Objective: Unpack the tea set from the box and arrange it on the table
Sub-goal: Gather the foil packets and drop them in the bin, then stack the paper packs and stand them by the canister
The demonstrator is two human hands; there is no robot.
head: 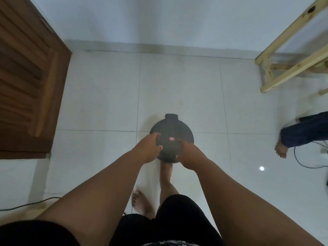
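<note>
I hold a round black object (171, 132) in front of me above the white tiled floor; it has a small red label near its middle and a short black tab at its far edge. My left hand (148, 150) grips its left rim, fingers curled over the edge. My right hand (189, 154) grips its right near rim. Both arms are stretched out and down. No box, cup or table top is in view, and what kind of object this is I cannot tell.
A brown slatted wooden door (30, 82) stands at the left. A pale wooden frame (291, 50) is at the upper right. Another person's leg and bare foot (282, 148) are at the right, beside black cables (305, 162). My own bare feet (142, 201) are below the object.
</note>
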